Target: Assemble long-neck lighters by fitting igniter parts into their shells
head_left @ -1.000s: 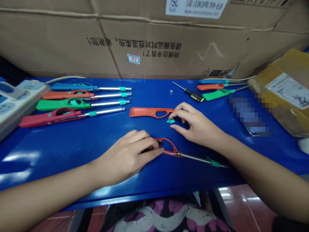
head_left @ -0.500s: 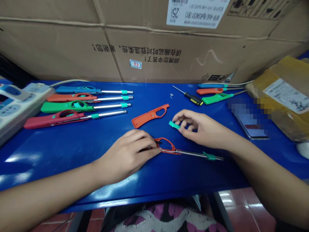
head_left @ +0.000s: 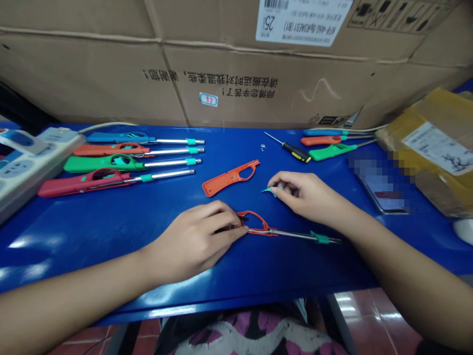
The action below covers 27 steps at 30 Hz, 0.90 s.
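Note:
My left hand (head_left: 201, 241) is closed around the handle end of an opened orange gas lighter (head_left: 264, 224), pressing it on the table. Its metal barrel with a teal sleeve (head_left: 320, 238) points right; the handle's inside is mostly hidden under my fingers. My right hand (head_left: 295, 195) pinches a small green plastic piece (head_left: 275, 191), like a trigger, above the table just beyond the lighter. The loose orange half shell (head_left: 232, 177) of a handle lies farther back, between my hands. Tiny screws (head_left: 262, 147) lie behind it.
A black and yellow screwdriver (head_left: 295, 150) lies at the back. Several long lighters (head_left: 88, 182) are lined up at left beside a power strip (head_left: 29, 158). More lighters (head_left: 328, 140), a phone (head_left: 380, 190) and a taped parcel (head_left: 432, 148) sit at right. A cardboard box (head_left: 221, 59) stands behind.
The green piece has been turned in my right hand's fingers, so a thin edge now shows, and that hand has shifted slightly. My left hand stays on the lighter.

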### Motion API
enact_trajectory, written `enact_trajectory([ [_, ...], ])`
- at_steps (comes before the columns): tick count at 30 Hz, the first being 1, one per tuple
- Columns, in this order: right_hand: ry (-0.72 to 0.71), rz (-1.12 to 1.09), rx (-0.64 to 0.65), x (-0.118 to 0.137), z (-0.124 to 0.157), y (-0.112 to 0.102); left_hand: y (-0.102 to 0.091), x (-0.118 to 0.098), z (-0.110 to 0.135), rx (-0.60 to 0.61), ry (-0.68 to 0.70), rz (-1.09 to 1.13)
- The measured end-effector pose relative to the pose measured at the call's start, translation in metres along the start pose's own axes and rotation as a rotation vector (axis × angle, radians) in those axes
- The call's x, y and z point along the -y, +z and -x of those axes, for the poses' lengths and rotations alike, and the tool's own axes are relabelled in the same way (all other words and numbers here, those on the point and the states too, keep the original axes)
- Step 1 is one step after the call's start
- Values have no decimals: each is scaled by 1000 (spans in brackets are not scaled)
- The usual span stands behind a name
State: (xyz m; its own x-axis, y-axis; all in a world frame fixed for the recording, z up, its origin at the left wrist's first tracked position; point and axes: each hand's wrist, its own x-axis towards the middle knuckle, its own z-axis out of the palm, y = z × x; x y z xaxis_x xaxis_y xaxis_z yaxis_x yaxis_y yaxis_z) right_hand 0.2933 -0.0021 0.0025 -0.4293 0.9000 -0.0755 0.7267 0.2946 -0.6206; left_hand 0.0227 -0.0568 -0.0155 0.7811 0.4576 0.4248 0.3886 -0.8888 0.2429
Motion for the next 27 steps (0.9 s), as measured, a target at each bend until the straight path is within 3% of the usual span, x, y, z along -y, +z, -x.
enact_trajectory([
  [3,-115,211,-111,-2,2,-4,-1,0,0,18,1,-15],
  [10,-342,323,-19,0,1,-1,0,1,3,56,10,-46],
  [14,-279,39,-133,4,1,5,0,0,2,53,10,-55],
  [17,-145,-130,-105,5,2,3,0,0,2,48,12,-56],
  [22,-95,143,-139,-2,0,-6,-1,1,2,48,6,-49],
  [27,-235,234,-271,-9,-5,-6,0,1,2,56,16,-54],
])
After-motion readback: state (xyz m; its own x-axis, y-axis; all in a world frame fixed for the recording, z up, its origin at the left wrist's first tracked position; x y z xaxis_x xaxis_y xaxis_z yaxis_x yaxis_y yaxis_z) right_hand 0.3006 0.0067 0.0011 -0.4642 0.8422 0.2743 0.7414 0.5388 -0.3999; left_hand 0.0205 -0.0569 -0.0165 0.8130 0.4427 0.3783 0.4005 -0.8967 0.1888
